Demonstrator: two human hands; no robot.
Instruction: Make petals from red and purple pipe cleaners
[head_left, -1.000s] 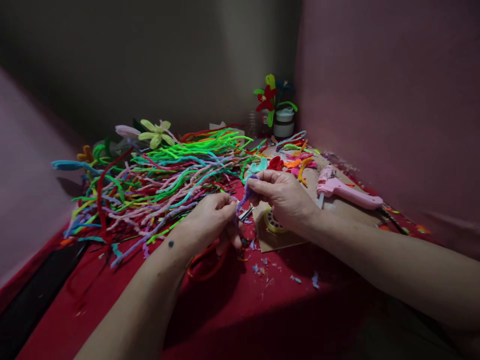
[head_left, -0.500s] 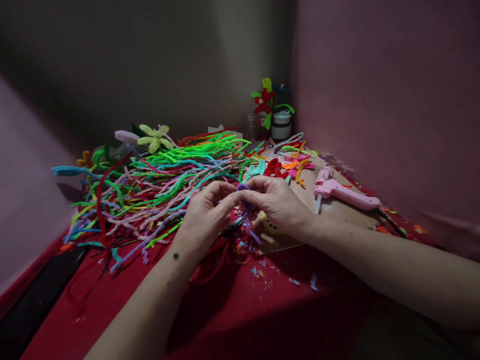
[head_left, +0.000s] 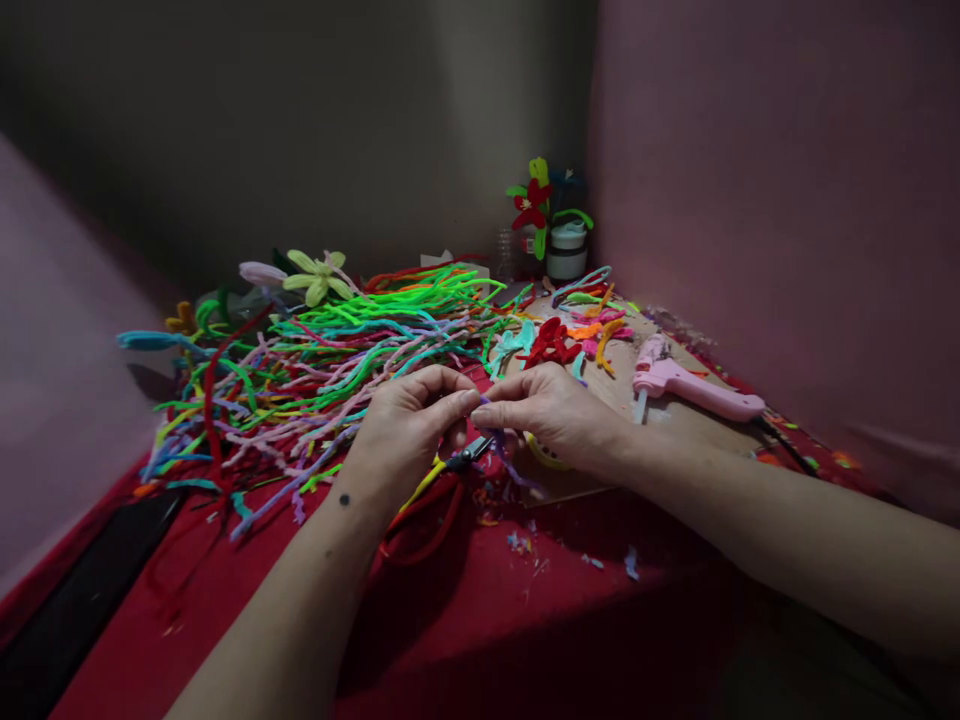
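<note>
A purple pipe cleaner [head_left: 511, 468] is pinched between my two hands, its loose end hanging down to the right. My left hand [head_left: 412, 415] is closed, thumb and forefinger pressed together at the strand's upper part. Just beside it, my right hand [head_left: 551, 408] grips the same strand with thumb and fingers; most of the held part is hidden behind the fingertips. Below my hands lie scissors [head_left: 471, 453] with red and yellow handles, partly covered by my left hand. A yellow round thing [head_left: 546, 455] shows in part under my right hand.
A big pile of coloured pipe cleaners [head_left: 360, 345] spreads across the left and back. On the right, a pink glue gun [head_left: 694, 385] rests on a brown board [head_left: 592, 480]. Red petal shapes [head_left: 551, 343] lie behind my hands; a pot [head_left: 567, 250] with pipe-cleaner flowers stands farther back.
My hands have come slightly lower, and the bunched purple piece above the fingertips no longer shows. The scissors below are more exposed. The whole view has shifted a little.
</note>
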